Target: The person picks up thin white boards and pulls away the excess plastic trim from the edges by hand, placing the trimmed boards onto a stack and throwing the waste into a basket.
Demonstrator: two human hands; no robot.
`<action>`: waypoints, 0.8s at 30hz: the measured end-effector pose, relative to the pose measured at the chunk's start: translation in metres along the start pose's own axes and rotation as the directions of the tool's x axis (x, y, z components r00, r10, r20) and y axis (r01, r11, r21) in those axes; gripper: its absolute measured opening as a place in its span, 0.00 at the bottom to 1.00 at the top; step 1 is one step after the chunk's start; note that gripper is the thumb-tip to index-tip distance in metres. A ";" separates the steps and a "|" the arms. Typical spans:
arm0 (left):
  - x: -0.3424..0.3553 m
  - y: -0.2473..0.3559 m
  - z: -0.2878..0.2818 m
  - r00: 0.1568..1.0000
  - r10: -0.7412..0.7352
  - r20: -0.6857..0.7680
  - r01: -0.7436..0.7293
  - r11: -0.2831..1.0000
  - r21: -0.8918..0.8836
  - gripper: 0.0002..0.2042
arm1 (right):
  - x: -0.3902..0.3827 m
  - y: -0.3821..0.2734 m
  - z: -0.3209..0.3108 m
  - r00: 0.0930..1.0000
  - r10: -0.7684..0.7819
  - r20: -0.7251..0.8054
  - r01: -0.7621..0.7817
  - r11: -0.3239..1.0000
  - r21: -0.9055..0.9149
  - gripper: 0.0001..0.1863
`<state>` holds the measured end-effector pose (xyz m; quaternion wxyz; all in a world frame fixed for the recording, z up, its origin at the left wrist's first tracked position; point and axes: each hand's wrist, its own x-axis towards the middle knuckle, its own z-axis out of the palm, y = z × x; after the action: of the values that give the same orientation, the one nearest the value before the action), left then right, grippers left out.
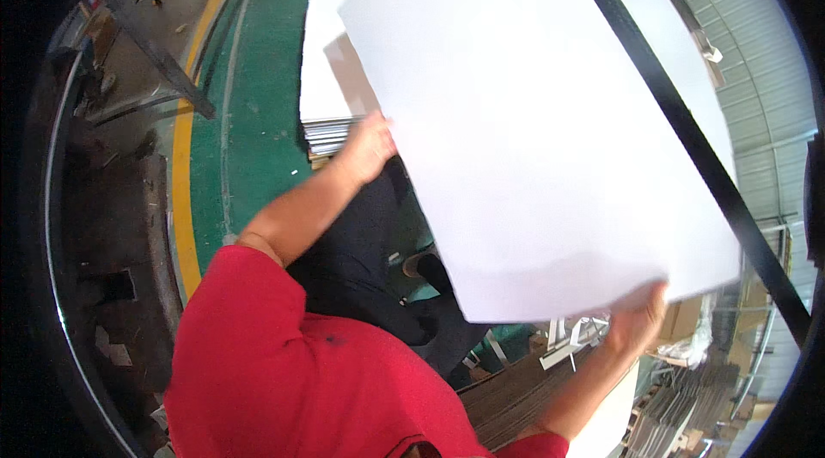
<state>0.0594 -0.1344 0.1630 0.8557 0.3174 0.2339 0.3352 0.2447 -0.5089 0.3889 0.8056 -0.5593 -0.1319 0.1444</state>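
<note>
A large white sheet (533, 149), stiff like board, fills the middle and upper right. My left hand (368, 149) grips its left edge, thumb against the sheet. At the lower right corner region, my right hand (640, 320) holds the bottom edge, its fingers partly hidden by the sheet. Behind my left hand is a stack of similar white sheets (322, 37), its layered edges showing at the near end. The held sheet overlaps this stack in view and casts a shadow on it.
A long dark bar (662, 88) slants across the sheet. Green floor (258, 140) with a yellow line (182, 174) lies to the left, beside a metal frame (163, 54). Piles of brown flat boards (679, 406) and a clear plastic bag (692, 346) are at the lower right.
</note>
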 end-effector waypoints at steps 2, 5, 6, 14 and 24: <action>0.020 0.051 -0.027 0.987 0.111 0.120 -0.086 0.977 -0.198 0.15 | 0.032 0.048 0.025 0.999 0.051 -0.009 -0.050 0.995 0.082 0.24; 0.015 0.107 -0.056 0.986 0.168 0.023 -0.162 0.974 -0.158 0.20 | 0.055 0.123 0.096 0.955 0.274 -0.112 -0.262 0.959 0.111 0.23; 0.009 0.108 -0.065 0.993 0.118 0.023 -0.112 0.978 -0.175 0.20 | 0.072 0.154 0.101 0.925 0.374 -0.063 -0.356 0.913 0.197 0.23; -0.038 0.047 -0.118 0.981 -0.085 -0.173 0.092 0.995 0.031 0.19 | 0.121 0.385 0.118 0.676 0.699 -0.232 -0.675 0.715 0.186 0.09; -0.038 -0.007 -0.163 0.865 -0.082 -0.495 0.219 0.949 0.227 0.13 | 0.070 0.390 0.136 0.718 0.591 -0.368 -0.680 0.707 -0.192 0.09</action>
<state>-0.0629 -0.1027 0.0534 0.7421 0.3208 0.5070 0.2989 0.2247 -0.2351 0.0725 0.6151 -0.7049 0.1647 0.3125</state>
